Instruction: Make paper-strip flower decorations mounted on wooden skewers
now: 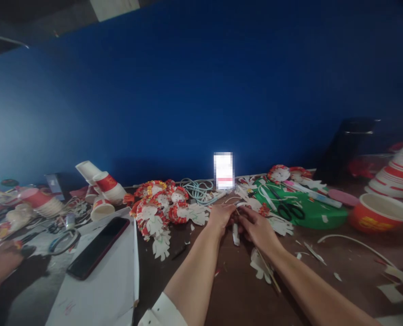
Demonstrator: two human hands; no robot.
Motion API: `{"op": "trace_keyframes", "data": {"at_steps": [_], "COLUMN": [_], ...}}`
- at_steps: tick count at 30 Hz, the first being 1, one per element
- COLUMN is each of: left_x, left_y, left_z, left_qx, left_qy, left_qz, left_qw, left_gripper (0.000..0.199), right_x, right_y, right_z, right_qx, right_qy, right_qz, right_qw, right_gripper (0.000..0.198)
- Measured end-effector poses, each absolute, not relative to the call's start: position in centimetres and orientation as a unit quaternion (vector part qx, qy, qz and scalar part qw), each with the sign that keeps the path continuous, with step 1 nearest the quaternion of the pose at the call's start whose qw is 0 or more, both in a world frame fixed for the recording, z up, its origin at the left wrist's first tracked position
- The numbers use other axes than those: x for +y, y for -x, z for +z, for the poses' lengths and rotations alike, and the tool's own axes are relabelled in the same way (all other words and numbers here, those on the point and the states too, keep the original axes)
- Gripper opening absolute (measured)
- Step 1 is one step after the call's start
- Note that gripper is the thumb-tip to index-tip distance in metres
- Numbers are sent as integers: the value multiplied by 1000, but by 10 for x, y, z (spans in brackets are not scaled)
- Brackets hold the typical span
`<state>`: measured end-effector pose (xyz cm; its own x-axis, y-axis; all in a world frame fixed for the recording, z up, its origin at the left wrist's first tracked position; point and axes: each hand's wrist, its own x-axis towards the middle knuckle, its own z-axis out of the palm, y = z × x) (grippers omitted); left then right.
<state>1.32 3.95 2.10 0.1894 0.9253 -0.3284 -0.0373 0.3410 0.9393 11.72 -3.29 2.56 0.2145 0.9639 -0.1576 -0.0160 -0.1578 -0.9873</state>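
Note:
My left hand point(221, 218) and my right hand point(254, 225) meet over the brown table, their fingers pinched close together. What they grip is mostly hidden; a thin pale strip shows at the fingertips, too small to name. Just below the fingers is a small white tube-like piece point(235, 235); whether it is touched I cannot tell. Under my right forearm lie a white paper cutout point(259, 265) and a thin wooden stick point(272, 276). Left of my hands, red-and-white crafts point(162, 201) with hand-shaped paper cutouts point(161, 244) are heaped together.
A lit phone screen point(223, 170) stands ahead against the blue wall. Rightward are black scissors point(291, 212) on a green sheet point(318, 219) and a red paper bowl point(374, 222). A dark phone point(99, 246) rests on white board at left, near paper cups point(108, 183) and another person's hand point(4, 262).

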Motion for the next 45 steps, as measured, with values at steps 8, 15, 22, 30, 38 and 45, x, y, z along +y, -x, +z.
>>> {"op": "trace_keyframes", "data": {"at_steps": [8, 15, 22, 30, 38, 45], "left_x": [40, 38, 41, 43, 44, 44], "left_y": [-13, -14, -14, -13, -13, -13], "left_z": [21, 24, 18, 14, 15, 13], "left_qx": [519, 489, 507, 496, 516, 522], "left_qy": [-438, -406, -421, -416, -435, -456], "left_qz": [373, 396, 393, 397, 386, 382], "left_qw": [633, 663, 641, 650, 629, 611], "left_gripper": [27, 29, 26, 26, 22, 24], "right_x": [-33, -32, -32, -32, -33, -30], "right_y": [-118, -119, -120, -120, -120, -123], "right_z": [23, 20, 18, 17, 19, 9], "right_qx": [-419, -418, -440, -426, -416, -449], "right_qy": [582, 590, 585, 601, 609, 596], "right_qz": [483, 476, 466, 458, 451, 439], "right_qw": [502, 501, 497, 498, 504, 500], "right_gripper": [58, 65, 60, 68, 73, 67]}}
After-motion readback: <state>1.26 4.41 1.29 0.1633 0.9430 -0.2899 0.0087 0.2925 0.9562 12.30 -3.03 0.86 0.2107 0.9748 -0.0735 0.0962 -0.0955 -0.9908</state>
